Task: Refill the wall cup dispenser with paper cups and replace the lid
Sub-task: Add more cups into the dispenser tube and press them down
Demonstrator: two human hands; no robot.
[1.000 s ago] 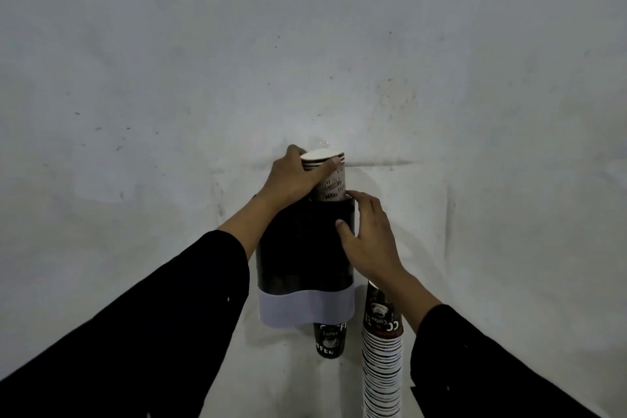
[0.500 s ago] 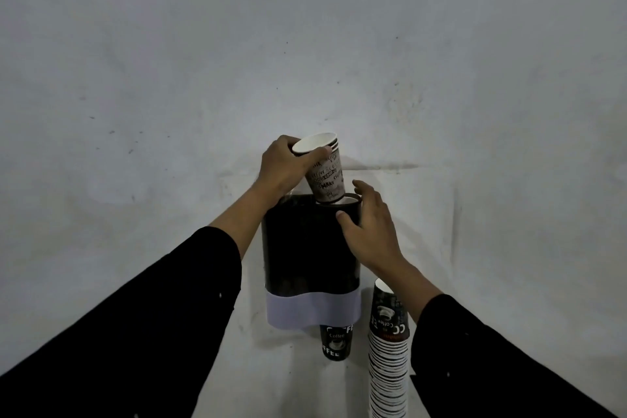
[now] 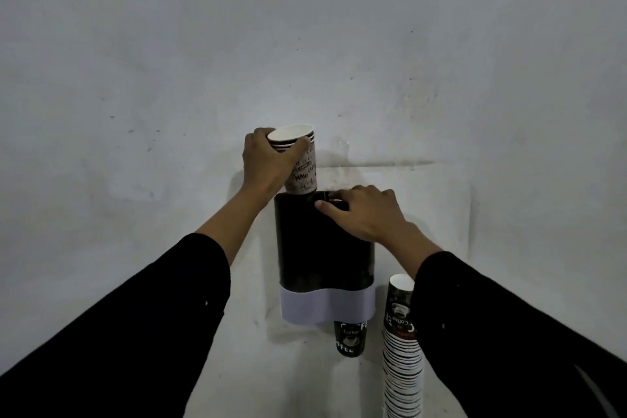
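A black cup dispenser with a white lower band hangs on the wall, and one dark coffee cup pokes out of its bottom. My left hand grips a short stack of paper cups by the rims, tilted, with the stack's base at the dispenser's top left opening. My right hand rests on the dispenser's top right edge, thumb on the front and fingers over the rim. No lid is visible.
A tall stack of dark paper cups stands to the right of the dispenser, partly behind my right sleeve. The pale wall fills the rest of the view.
My left hand has lifted the cup stack higher out of the dispenser top and tilted it. My right hand shifted slightly right along the top edge.
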